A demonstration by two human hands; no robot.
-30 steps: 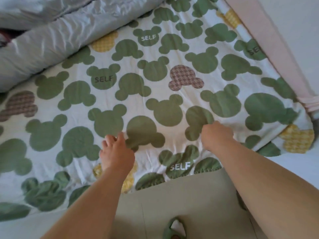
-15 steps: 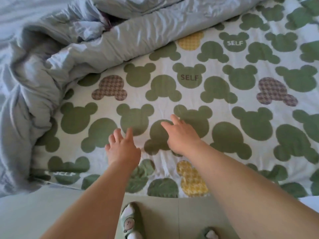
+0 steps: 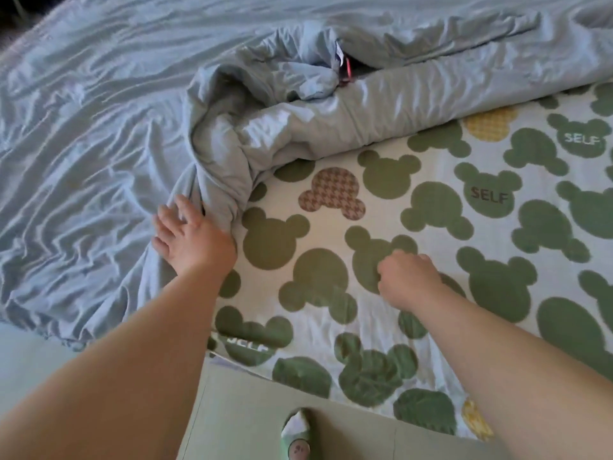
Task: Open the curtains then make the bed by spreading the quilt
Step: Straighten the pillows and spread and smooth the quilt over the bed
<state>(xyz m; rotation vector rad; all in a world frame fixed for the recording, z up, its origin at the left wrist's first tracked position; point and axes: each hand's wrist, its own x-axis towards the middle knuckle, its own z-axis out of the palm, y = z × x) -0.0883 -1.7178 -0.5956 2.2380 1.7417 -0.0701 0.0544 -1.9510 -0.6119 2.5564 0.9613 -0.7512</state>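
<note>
Two hands (image 3: 194, 239) (image 3: 409, 278), one quilt (image 3: 434, 207), one grey sheet (image 3: 83, 144), one slipper (image 3: 297, 438).

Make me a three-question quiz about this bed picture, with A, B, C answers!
1. Where is the slipper? A on the floor; B on the bed; C in a hand.
2. Most bears on the sheet are: A red; B green; C blue.
3. The fingers of the left hand are: A in a fist; B holding a cup; C spread out.
Answers: 1 A, it stands on the floor. 2 B, green shapes cover the sheet. 3 C, straight fingers rest on the bunched quilt.
</note>
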